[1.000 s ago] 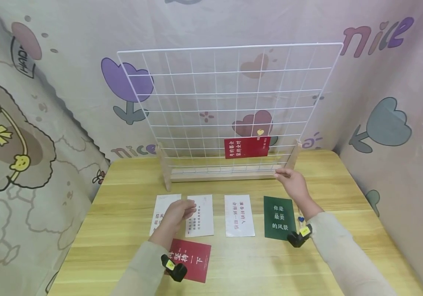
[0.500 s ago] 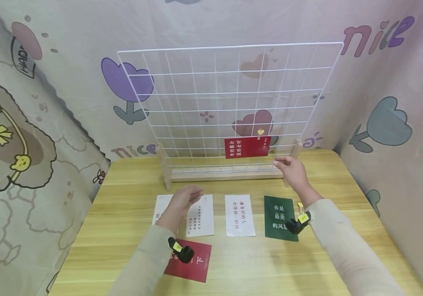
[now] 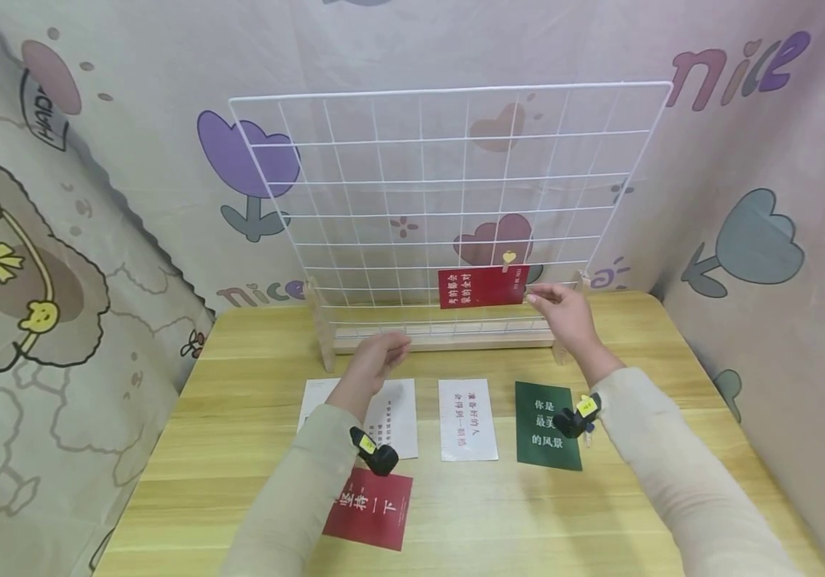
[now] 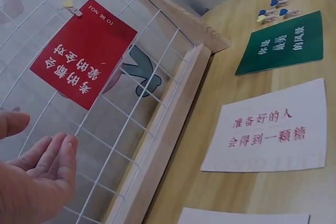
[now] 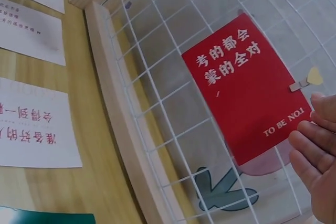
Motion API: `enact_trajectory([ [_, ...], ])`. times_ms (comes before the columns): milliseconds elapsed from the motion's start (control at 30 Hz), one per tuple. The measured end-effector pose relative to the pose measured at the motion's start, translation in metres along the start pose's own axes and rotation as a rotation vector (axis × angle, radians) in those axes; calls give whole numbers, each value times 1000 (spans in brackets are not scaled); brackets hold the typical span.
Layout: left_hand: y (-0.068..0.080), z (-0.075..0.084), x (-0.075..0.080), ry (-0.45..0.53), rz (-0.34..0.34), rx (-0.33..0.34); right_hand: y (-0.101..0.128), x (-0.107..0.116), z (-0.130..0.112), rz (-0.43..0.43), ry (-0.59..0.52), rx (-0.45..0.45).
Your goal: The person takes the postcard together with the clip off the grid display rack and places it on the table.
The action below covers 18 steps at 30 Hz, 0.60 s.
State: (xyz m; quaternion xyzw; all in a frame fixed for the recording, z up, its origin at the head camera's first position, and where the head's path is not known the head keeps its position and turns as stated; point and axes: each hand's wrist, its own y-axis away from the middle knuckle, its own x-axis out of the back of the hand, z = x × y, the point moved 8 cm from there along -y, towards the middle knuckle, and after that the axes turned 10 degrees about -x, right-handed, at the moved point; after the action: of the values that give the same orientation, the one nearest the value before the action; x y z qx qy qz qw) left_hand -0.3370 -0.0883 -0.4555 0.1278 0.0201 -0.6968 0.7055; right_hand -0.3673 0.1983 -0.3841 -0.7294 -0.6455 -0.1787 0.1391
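Note:
A red card (image 3: pixel 482 287) with white writing hangs low on the white wire grid (image 3: pixel 412 184), held by a small clip with a yellow heart (image 3: pixel 508 258). My right hand (image 3: pixel 545 298) reaches to the card's right edge, its fingers extended; in the right wrist view these fingertips (image 5: pixel 310 142) lie right at the red card (image 5: pixel 247 87), with no grip on it showing. Left of it, my left hand (image 3: pixel 391 349) hovers in front of the grid's wooden base (image 3: pixel 441 343), empty, its fingers relaxed. The left wrist view shows the left hand (image 4: pixel 42 171) close to the wires.
On the wooden table (image 3: pixel 254 361) lie three white cards (image 3: pixel 466 418), a green card (image 3: pixel 545 425) and a second red card (image 3: pixel 369 506). Small heart clips (image 4: pixel 273 10) lie beyond the green card. Patterned cloth walls enclose the table on three sides.
Both hands rose from the table toward the grid. The right hand went from the base's right post up to the red card's edge; the left hand left the white cards.

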Motion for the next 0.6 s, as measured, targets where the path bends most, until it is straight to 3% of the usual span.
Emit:
enact_trajectory([
  [333, -18, -1, -12, -35, 35, 26, -9, 3, -15, 12, -36, 12],
  [600, -31, -5, -23, -7, 62, 44, -19, 2, -24, 33, -42, -10],
])
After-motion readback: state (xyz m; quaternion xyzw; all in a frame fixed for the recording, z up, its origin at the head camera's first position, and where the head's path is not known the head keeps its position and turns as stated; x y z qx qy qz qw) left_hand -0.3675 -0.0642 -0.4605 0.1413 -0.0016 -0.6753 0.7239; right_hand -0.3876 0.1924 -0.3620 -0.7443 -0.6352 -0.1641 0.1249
